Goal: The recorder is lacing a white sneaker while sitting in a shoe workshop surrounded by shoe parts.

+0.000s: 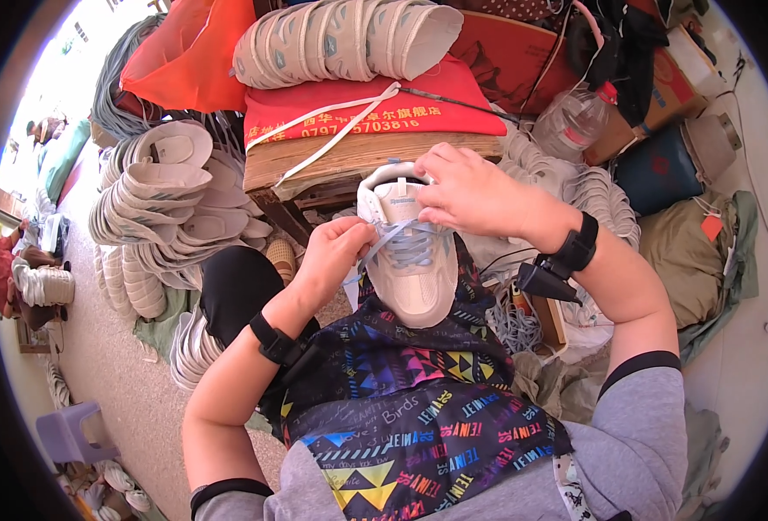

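A cream sneaker [412, 291] rests on my lap, toe toward me, against the small wooden table. Light blue laces [410, 247] cross over its tongue. My left hand [339, 250] pinches a blue lace end at the shoe's left side. My right hand [471, 193] lies over the right side of the shoe's collar and upper eyelets, thumb and fingers bent around the edge. Whether its fingertips hold a lace is hidden. A dark patterned apron [401, 391] covers my lap beneath the shoe.
On the wooden table [271, 174] lie a red cloth [288, 104], a white lace and a row of nested shoe uppers [340, 43]. More uppers [154, 191] pile up at left. A plastic bottle [571, 122] and a lace-filled box [549, 326] stand at right. A purple stool [76, 432] is lower left.
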### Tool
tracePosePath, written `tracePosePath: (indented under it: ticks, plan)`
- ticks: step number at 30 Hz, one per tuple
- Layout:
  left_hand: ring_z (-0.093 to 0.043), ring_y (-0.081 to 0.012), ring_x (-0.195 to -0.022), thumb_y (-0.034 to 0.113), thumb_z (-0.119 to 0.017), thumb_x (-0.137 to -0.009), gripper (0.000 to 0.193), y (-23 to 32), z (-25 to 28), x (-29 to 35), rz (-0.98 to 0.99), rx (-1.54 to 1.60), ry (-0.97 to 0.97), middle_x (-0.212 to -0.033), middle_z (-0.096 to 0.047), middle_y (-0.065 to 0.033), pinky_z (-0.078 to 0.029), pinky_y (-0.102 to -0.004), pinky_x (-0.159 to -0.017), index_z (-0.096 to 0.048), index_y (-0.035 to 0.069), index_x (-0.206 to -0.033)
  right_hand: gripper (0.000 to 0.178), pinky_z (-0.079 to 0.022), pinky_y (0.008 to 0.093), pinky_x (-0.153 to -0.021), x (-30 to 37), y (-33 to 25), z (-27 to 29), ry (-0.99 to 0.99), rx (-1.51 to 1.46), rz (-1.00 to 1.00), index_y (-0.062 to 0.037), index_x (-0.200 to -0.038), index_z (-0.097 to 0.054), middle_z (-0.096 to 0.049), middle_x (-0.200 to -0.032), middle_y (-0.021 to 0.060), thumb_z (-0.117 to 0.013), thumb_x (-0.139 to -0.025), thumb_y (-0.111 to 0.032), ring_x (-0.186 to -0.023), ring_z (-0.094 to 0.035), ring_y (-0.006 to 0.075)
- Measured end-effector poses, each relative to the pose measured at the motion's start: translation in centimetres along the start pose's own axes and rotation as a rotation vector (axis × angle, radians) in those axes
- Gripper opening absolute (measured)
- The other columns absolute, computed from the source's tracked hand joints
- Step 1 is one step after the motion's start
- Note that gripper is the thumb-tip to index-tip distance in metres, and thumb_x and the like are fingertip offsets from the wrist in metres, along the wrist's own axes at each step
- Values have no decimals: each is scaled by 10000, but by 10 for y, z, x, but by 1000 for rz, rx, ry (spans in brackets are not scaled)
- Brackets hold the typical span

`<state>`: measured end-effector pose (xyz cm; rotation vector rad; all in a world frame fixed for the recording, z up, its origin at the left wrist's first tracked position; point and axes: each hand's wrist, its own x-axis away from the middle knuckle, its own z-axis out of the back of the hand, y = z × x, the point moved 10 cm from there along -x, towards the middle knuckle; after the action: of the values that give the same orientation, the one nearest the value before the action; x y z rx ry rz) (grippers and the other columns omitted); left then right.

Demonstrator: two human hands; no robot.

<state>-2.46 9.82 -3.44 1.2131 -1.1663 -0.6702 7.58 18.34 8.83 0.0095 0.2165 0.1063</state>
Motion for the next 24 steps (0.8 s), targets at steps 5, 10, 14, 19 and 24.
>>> tracePosePath:
  ticks: [5, 10, 14, 19, 24]
  plan:
    - [-467, -40, -622, 160, -548, -878, 209, 1, -2, -1, -28, -34, 36, -675, -568, 42, -361, -199, -581, -662, 44, -746, 140, -413, 404, -917, 4, 31, -47, -238, -460, -332, -69, -843, -646, -531, -1088, 107, -693, -799, -194, -1097, -458, 296]
    - [-483, -42, -630, 145, -538, -870, 214, -4, 4, -5, -38, -1, 55, -698, -616, 21, -387, -201, -593, -661, 37, -730, 110, -451, 369, -856, -3, 30, -28, 187, -679, -408, -69, -858, -649, -573, -1040, 110, -669, -829, -173, -1015, -535, 237]
    - [-489, -43, -634, 134, -533, -871, 215, -2, 10, -5, -81, -28, 94, -703, -624, 17, -393, -207, -592, -665, 31, -736, 176, -494, 343, -720, -22, 14, -33, 68, -1588, -567, -47, -956, -615, -615, -868, 85, -674, -841, -166, -818, -621, 216]
    - [-493, -48, -639, 119, -524, -877, 223, 1, 9, -5, -115, -56, 110, -710, -632, 3, -405, -215, -597, -671, 17, -743, 157, -505, 411, -726, -26, 16, -24, 164, -514, -340, -52, -918, -578, -598, -860, 128, -644, -808, -144, -835, -600, 338]
    - [-494, -65, -628, 128, -527, -844, 210, 4, -1, -3, -73, -22, 36, -687, -615, -1, -393, -222, -596, -654, 31, -707, 130, -493, 419, -742, -27, 4, -41, 69, -378, -307, -92, -893, -641, -583, -902, 93, -633, -773, -141, -893, -598, 308]
